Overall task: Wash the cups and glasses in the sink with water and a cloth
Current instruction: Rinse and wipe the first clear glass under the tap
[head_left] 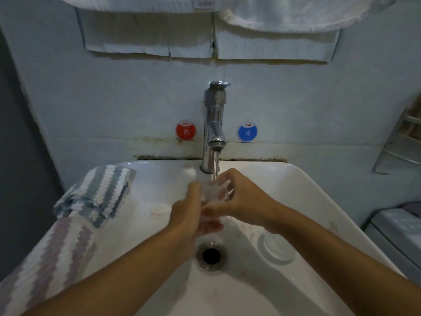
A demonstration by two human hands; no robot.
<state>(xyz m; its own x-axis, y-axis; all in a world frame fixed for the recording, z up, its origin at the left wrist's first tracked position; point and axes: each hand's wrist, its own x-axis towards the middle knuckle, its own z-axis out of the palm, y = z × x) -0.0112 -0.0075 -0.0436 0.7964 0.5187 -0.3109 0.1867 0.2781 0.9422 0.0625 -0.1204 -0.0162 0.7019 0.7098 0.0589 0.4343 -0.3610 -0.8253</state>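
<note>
A clear glass (pixel 213 192) is held upright under the running chrome tap (pixel 214 128), and water streams into it. My left hand (pixel 190 210) wraps its left side and bottom. My right hand (pixel 241 197) grips its right side, fingers over the rim. A second clear glass (pixel 276 248) lies in the white sink (pixel 319 201) at the right of the drain (pixel 211 255). A striped blue and white cloth (pixel 98 192) lies on the sink's left rim.
A striped purple and white cloth (pixel 45 258) drapes over the sink's front-left edge. Red and blue round stickers (pixel 185 131) flank the tap on the wall. A metal rack (pixel 401 142) hangs at right. White towels (pixel 284 14) hang above.
</note>
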